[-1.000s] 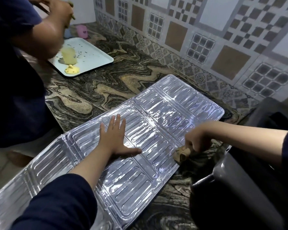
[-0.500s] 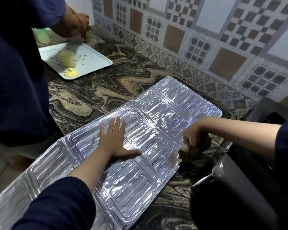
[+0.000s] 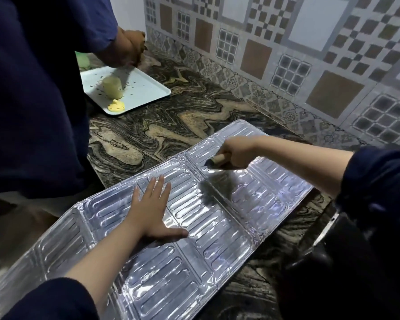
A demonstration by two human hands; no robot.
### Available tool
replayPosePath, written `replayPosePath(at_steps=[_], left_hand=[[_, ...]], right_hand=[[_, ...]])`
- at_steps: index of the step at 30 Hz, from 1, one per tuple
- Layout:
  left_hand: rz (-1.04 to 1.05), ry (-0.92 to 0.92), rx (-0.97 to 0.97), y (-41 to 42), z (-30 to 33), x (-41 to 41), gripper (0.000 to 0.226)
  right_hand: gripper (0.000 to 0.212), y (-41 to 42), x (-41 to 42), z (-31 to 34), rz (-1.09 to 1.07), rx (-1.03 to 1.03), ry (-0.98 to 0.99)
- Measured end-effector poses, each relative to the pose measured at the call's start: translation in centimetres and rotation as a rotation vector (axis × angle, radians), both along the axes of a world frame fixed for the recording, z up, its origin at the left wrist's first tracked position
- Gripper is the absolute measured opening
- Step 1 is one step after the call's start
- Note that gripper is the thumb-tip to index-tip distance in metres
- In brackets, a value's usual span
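Panel (image 3: 217, 229) lies flat on counter (image 3: 171, 130), running from near left to far right; its near-left end appears to overhang the counter edge. Construction: thin foil-faced sheet, folded into sections, embossed with rows of oblong ribs; surface glossy and mirror-bright. Handling, as judged: light; fairly stiff within a section, floppy at the folds; likely to slide on polished stone; dents and creases easily. Steady it with a flat palm on a section beside the work area, or lift it by the long edges with both hands; avoid point loads on the ribs.

Hands: left hand (image 3: 151, 211) is spread flat, fingers straight, pressing the middle section; right hand (image 3: 237, 152) is curled round the wooden handle of brush (image 3: 219, 159); dark bristles, blurred, meet the panel at the fold just right of the left hand.

Surroundings: counter is smooth, swirled brown-black stone; at far left, pale tray (image 3: 146, 88) carries a yellowish lump; wall (image 3: 286, 54) has patterned square tiles.
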State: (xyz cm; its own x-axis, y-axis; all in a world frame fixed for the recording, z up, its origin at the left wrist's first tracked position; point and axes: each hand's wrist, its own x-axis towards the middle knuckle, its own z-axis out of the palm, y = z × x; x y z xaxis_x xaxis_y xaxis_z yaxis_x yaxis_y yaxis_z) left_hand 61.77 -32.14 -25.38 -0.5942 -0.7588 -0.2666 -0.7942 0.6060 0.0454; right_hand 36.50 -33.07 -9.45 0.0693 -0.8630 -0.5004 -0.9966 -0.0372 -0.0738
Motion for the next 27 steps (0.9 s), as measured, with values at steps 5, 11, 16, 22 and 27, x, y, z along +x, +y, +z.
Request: replayPosePath(at_steps=[5,11,16,22,27], left_hand=[[-0.006,0.015,-0.008,0.2,-0.1,1.1,0.149],[0.007,0.026,-0.004,0.2,0.2,1.0,0.151],[0.075,0.092,-0.144,-0.6,1.9,-1.0,0.135],[0.135,0.106,-0.07,-1.0,0.4,-4.8,0.136],[0.15,0.141,-0.048,-0.9,-0.5,-4.9,0.132]], right_hand=[[0.051,-3.3,2.7,-4.4,0.108,-0.263,-0.057],[0.07,-4.5,3.5,-10.1,0.139,-0.183,0.027],[0.078,-4.3,3.3,-9.7,0.209,-0.152,0.015],[0.079,-4.0,3.1,-9.7,0.264,-0.165,0.05],[0.087,-4.7,1.9,-9.4,0.315,-0.119,0.048]])
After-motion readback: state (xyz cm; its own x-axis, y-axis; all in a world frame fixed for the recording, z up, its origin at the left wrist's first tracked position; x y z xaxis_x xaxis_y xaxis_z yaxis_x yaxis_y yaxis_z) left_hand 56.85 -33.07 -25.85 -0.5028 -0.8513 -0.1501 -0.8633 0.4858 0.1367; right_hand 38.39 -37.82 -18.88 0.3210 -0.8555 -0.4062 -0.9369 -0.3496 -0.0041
